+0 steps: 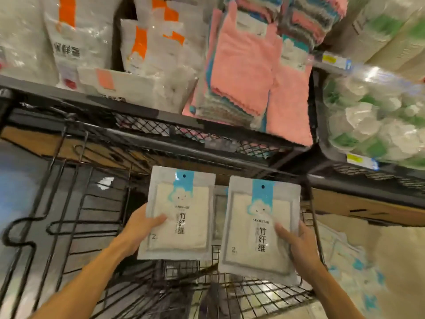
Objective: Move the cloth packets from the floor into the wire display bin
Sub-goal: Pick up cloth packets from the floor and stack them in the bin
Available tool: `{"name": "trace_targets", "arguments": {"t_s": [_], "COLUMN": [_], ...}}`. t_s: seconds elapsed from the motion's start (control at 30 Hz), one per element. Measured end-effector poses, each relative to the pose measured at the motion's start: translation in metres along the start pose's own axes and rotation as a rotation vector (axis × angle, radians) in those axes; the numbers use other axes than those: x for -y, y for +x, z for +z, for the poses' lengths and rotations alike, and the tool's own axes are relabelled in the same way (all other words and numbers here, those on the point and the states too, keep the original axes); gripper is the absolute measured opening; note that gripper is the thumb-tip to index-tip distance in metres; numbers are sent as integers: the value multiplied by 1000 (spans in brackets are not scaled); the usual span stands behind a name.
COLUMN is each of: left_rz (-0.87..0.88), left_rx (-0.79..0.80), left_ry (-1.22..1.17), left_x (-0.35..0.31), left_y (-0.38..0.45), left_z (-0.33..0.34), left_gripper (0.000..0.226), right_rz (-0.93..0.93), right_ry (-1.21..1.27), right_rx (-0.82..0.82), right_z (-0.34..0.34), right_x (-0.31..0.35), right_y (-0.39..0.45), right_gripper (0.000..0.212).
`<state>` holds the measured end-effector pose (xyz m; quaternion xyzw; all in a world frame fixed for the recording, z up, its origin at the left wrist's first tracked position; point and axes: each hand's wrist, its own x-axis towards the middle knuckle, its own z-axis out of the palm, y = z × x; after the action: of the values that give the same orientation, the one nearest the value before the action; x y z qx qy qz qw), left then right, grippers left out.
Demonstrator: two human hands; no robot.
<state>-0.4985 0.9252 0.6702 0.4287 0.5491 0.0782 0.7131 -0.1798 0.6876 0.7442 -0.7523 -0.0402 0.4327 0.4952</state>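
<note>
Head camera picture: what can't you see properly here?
- Left hand: its fingers are hidden behind the left packet.
- Wire bin: its inside is mostly hidden behind the right packet.
- Floor packets: blurred at the right edge, cannot be counted.

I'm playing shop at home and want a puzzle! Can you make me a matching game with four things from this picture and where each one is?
Things:
1. left packet
2. right packet
3. pink cloths
4. wire bin

Places:
A. on the shelf up top
B. held by the right hand
C. below both packets
D. held by the left hand

Pairs: 1-D, 2-B, 3-A, 4-C
</note>
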Motion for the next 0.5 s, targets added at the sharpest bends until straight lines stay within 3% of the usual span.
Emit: {"name": "trace_targets", "arguments": {"t_s": [0.1,0.23,0.5], "left_rz": [-52,-97,-56], "left_rx": [-6,-50,-48], "left_ry": [2,-20,52], "left_x": [24,61,123], "left_y": [34,77,150], "left_z": [8,15,32], "left_gripper": [33,34,39], "right_rz": [51,110,154], "right_ry": [-32,-62,-147], "right_rx": [11,10,-18], "right_z": [5,8,29], "right_x": [-21,-51,-137], "right_y": [33,80,169], "right_gripper": [49,28,19]}}
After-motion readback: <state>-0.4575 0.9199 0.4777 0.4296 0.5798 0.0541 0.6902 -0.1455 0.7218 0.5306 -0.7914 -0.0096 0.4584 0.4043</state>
